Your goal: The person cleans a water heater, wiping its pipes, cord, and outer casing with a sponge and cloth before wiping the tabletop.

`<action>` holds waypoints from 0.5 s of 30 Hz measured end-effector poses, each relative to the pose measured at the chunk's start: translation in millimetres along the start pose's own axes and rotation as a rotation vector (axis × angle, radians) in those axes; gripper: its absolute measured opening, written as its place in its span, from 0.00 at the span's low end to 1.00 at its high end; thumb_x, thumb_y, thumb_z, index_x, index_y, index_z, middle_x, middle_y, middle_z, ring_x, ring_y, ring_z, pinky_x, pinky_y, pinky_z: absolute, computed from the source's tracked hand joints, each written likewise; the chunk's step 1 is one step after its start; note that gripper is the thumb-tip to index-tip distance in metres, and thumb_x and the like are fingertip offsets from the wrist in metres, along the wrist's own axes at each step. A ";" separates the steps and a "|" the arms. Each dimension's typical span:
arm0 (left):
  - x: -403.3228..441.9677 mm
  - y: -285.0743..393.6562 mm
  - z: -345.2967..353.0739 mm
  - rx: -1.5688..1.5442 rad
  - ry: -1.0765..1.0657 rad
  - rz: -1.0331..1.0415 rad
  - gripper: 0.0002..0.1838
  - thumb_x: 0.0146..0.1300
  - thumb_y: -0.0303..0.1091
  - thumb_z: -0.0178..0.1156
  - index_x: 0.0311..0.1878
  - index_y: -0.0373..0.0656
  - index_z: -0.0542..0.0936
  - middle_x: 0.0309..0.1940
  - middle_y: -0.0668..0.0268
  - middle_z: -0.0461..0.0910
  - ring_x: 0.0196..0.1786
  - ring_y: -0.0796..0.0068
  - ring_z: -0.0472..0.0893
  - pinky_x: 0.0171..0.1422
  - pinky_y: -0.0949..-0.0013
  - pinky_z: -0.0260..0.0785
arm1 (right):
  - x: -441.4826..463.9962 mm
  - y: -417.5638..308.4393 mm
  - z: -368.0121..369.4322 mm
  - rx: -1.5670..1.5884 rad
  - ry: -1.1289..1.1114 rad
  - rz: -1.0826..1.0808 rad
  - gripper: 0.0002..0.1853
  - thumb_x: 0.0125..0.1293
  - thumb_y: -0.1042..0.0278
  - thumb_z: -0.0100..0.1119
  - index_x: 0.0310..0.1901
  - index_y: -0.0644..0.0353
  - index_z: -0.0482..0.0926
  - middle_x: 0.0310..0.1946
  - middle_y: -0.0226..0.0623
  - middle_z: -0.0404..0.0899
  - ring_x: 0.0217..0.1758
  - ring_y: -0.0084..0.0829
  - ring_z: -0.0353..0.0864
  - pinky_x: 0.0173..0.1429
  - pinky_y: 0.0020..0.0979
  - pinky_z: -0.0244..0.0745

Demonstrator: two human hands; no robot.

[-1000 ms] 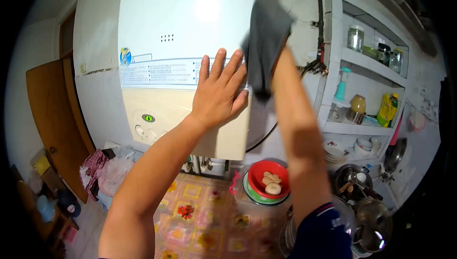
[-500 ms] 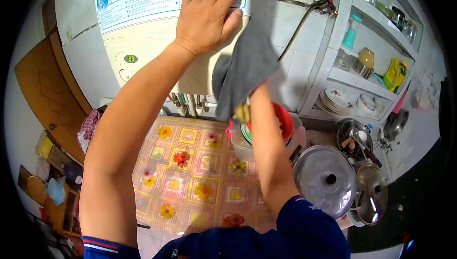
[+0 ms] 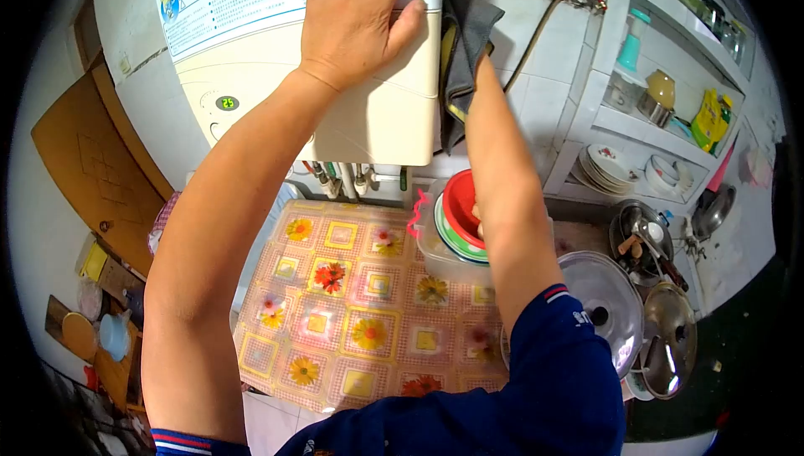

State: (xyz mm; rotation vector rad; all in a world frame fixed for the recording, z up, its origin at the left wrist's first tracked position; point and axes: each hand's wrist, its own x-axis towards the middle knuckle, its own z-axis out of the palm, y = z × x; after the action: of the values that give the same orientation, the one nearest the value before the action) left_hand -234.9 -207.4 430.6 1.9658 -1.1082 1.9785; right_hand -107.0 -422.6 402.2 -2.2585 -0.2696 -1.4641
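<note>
My left hand lies flat on the front of a white wall-mounted water heater, fingers spread over its printed label. A green display on the heater reads 25. Along the heater's right side, my right hand holds a dark grey cloth with a yellowish edge. The cloth hangs over this hand and hides its fingers. Whether the cloth presses on the side panel I cannot tell. Pipes and valves stick out under the heater.
Below stands a table with a flowered cover. A clear plastic tub holds a red bowl. Right of it are a large pot lid and pans. Shelves carry dishes. A cable runs down the wall.
My right hand has moved the grey cloth up and right, from the heater's lower right corner to its right side. My left hand stays flat on the front. The view has shifted slightly.
</note>
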 end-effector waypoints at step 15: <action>-5.1 -2.7 11.1 -0.017 0.100 0.039 0.30 0.64 0.46 0.49 0.69 0.47 0.67 0.73 0.52 0.62 0.75 0.40 0.58 0.77 0.36 0.45 | -135.9 -0.9 20.9 -0.132 -0.223 0.066 0.12 0.62 0.65 0.59 0.44 0.62 0.78 0.37 0.42 0.78 0.41 0.39 0.79 0.44 0.35 0.73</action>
State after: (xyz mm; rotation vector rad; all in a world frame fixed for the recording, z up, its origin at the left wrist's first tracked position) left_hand -223.7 -209.9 425.7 1.8293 -1.1434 2.0549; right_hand -147.6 -402.7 272.4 -2.5147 -0.1676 -1.2301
